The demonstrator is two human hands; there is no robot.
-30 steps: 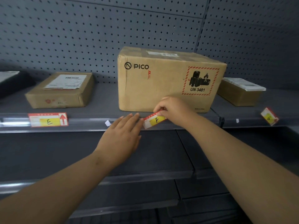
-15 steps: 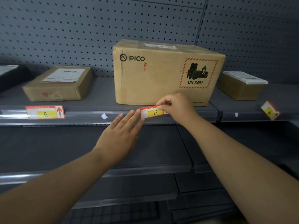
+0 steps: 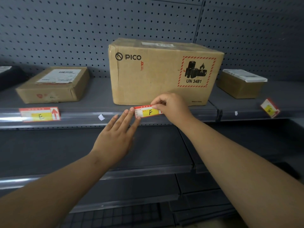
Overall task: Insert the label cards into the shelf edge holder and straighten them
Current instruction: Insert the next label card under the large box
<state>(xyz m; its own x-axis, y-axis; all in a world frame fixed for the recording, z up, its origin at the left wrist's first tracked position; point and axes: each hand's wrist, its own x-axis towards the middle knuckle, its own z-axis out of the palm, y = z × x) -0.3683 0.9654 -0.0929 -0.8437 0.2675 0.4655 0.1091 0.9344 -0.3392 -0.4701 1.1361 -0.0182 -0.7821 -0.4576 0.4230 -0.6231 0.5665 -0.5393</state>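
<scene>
Both hands on F card

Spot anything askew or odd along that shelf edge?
Yes. The G card at far right sits tilted, one end lifted off the holder strip. A small white scrap is stuck on the strip between the E card and F card.

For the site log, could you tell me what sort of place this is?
Probably a stockroom or shop aisle: grey metal shelving with a pegboard back, taped cartons like the PICO box, and lettered cards E, F and G along the shelf edge.
</scene>
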